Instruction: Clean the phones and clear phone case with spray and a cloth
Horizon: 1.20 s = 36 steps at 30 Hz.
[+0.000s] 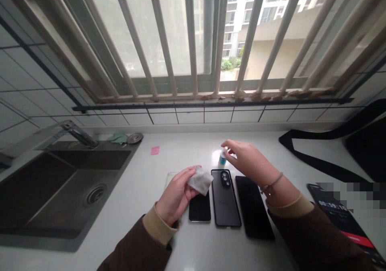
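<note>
Below the barred window, on the pale surface point(187, 158), three flat things lie side by side: a black phone point(199, 208), a dark phone case point(226, 204) with its camera cut-out uppermost, and a second black slab point(254, 208) that may be another phone. The person's left hand point(175, 195) pinches a folded grey wipe point(201, 180) between thumb and fingers, just over the top end of the black phone. Their right hand point(247, 161) reaches across the case, fingertips at the cap of a small bottle point(222, 159) standing upright behind it; whether they grip it I cannot tell. A steel sink point(36, 190) sits to the left, a pink note point(155, 150) near it.
</note>
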Available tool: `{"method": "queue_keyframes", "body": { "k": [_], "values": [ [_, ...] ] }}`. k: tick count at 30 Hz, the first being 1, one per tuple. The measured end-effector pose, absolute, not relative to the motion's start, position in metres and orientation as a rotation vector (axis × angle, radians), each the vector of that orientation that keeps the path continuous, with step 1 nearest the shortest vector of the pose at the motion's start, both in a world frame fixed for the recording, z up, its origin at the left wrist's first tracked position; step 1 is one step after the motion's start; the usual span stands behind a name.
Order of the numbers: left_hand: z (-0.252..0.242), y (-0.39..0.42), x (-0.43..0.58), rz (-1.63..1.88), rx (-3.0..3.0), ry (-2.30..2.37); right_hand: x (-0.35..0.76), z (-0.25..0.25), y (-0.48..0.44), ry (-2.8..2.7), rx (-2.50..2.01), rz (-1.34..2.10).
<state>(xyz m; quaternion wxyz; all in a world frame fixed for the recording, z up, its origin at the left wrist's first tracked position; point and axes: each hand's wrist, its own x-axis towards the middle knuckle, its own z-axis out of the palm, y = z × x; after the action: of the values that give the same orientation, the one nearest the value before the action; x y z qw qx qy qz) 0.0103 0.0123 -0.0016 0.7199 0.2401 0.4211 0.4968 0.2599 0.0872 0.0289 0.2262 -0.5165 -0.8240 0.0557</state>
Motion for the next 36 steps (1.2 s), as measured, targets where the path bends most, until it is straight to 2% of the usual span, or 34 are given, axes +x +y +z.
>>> {"method": "queue_keyframes", "body": {
  "k": [15, 21, 36],
  "values": [
    [0.000, 0.013, 0.011, 1.100, 0.527, 0.932, 0.247, -0.005, 0.090, -2.068, -1.427, 0.105],
    [0.003, 0.012, 0.011, 1.101, 0.546, 0.939, 0.239, -0.001, 0.088, -2.090, -1.454, 0.075],
    [0.008, 0.011, 0.010, 1.088, 0.555, 0.918, 0.201, 0.020, 0.135, -2.402, -1.230, 0.310]
  ]
}}
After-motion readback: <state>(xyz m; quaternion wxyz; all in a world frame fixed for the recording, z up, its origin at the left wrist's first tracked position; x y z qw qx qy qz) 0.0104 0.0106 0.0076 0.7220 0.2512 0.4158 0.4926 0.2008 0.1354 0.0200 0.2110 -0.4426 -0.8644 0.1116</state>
